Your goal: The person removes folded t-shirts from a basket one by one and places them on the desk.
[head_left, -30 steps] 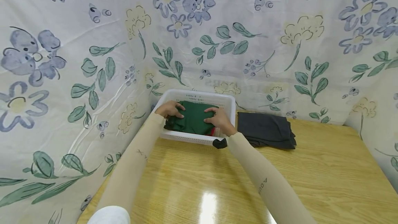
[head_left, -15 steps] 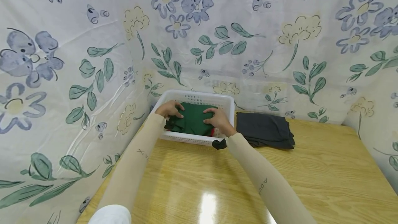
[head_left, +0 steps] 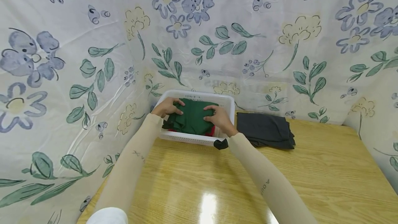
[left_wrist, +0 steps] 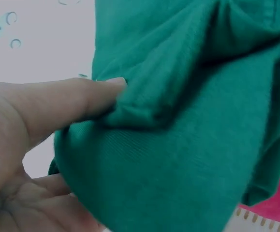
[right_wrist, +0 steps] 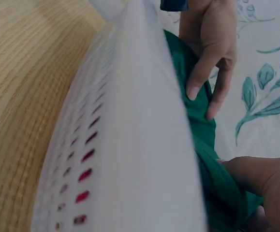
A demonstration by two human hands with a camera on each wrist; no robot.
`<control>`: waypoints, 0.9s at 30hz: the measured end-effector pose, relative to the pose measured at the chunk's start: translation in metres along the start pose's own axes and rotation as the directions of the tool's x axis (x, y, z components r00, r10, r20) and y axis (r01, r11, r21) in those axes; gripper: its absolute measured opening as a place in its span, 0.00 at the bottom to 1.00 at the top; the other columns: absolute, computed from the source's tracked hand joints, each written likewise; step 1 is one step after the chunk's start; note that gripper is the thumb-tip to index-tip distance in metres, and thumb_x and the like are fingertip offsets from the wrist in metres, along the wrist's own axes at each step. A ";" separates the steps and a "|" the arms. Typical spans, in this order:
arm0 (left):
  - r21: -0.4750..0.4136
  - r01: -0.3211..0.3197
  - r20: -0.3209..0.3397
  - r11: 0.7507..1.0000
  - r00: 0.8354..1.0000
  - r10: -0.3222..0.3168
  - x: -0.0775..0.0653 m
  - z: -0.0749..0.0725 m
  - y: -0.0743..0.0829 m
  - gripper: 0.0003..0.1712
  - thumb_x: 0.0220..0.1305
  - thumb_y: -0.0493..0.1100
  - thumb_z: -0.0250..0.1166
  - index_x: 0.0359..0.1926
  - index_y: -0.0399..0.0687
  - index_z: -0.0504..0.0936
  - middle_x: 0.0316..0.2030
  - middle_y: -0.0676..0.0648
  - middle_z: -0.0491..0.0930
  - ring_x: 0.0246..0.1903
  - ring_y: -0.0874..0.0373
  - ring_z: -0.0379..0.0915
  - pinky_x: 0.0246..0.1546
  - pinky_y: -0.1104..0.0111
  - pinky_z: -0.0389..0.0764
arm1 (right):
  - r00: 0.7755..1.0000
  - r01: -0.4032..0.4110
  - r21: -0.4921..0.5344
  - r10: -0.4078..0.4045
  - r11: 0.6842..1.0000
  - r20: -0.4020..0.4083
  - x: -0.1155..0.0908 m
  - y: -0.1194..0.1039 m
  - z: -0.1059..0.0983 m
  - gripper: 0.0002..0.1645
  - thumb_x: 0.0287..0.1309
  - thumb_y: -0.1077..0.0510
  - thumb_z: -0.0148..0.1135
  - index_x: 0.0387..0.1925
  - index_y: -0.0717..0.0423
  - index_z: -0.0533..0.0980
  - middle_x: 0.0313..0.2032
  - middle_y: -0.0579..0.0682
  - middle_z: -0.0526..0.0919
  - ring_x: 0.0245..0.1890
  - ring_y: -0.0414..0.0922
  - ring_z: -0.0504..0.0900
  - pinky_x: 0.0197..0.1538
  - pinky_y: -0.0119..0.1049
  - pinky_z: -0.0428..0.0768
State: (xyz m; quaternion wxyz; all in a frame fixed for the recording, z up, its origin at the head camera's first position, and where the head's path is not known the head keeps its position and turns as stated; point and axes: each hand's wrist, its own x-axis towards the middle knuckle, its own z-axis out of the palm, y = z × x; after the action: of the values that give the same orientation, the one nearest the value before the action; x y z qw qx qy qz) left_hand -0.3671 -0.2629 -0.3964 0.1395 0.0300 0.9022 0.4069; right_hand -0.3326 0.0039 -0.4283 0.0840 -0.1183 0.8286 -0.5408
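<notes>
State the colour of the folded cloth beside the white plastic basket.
Dark grey; the folded cloth shows best in the head view.

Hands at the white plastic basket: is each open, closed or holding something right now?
Left hand: holding the folded green fabric, thumb on top.
Right hand: holding the same fabric at its opposite side.

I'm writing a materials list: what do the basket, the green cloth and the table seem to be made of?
Basket: probably moulded white plastic, smooth; its walls are evenly slotted.
Green cloth: matte woven fabric, perhaps cotton; soft folds and fine lines show.
Table: wood or wood-look laminate, glossy; grain and bright reflections show.
</notes>
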 end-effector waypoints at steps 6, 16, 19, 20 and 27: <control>-0.116 -0.023 0.029 0.993 0.999 0.027 -0.006 -0.007 0.004 0.27 0.69 0.34 0.69 0.68 0.43 0.78 0.75 0.38 0.59 0.19 0.61 0.54 0.23 0.71 0.63 | 1.000 0.015 0.003 -0.015 1.000 0.012 -0.002 -0.005 -0.014 0.25 0.64 0.61 0.71 0.62 0.49 0.80 0.66 0.60 0.72 0.65 0.56 0.72 0.57 0.50 0.81; -0.138 -0.084 0.024 0.987 0.996 0.088 -0.016 -0.007 0.018 0.25 0.70 0.35 0.67 0.67 0.45 0.79 0.77 0.39 0.56 0.47 0.54 0.67 0.46 0.61 0.70 | 0.998 0.021 0.008 -0.021 1.000 0.051 -0.006 -0.008 -0.040 0.25 0.66 0.58 0.70 0.63 0.44 0.79 0.71 0.59 0.67 0.70 0.58 0.67 0.58 0.53 0.79; -0.141 -0.107 0.016 0.984 0.994 0.111 -0.018 -0.007 0.021 0.24 0.70 0.35 0.67 0.66 0.44 0.79 0.77 0.39 0.55 0.70 0.44 0.58 0.63 0.54 0.68 | 0.998 0.030 0.006 -0.031 1.000 0.051 -0.008 -0.009 -0.046 0.25 0.66 0.57 0.71 0.63 0.44 0.79 0.71 0.58 0.67 0.70 0.58 0.68 0.57 0.54 0.80; -0.141 -0.111 0.015 0.984 0.993 0.115 -0.018 -0.008 0.022 0.24 0.70 0.35 0.67 0.66 0.44 0.79 0.77 0.39 0.55 0.73 0.43 0.55 0.67 0.52 0.66 | 0.998 0.031 0.008 -0.031 1.000 0.053 -0.009 -0.009 -0.048 0.25 0.66 0.57 0.71 0.63 0.44 0.79 0.72 0.58 0.67 0.70 0.57 0.68 0.58 0.53 0.80; -0.169 -0.124 0.019 0.978 0.991 0.129 -0.024 -0.005 0.031 0.25 0.70 0.37 0.69 0.66 0.44 0.79 0.77 0.40 0.56 0.69 0.44 0.60 0.58 0.57 0.73 | 0.998 0.006 0.042 -0.009 0.999 0.067 -0.015 -0.009 -0.060 0.30 0.66 0.57 0.70 0.68 0.42 0.75 0.72 0.60 0.66 0.71 0.57 0.68 0.60 0.54 0.79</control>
State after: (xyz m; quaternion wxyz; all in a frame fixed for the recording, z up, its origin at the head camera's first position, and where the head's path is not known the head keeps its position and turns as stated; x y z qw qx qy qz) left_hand -0.3473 -0.2493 -0.3646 0.1288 0.0816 0.8589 0.4890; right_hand -0.3333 0.0574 -0.3959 0.1120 -0.1377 0.8135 -0.5538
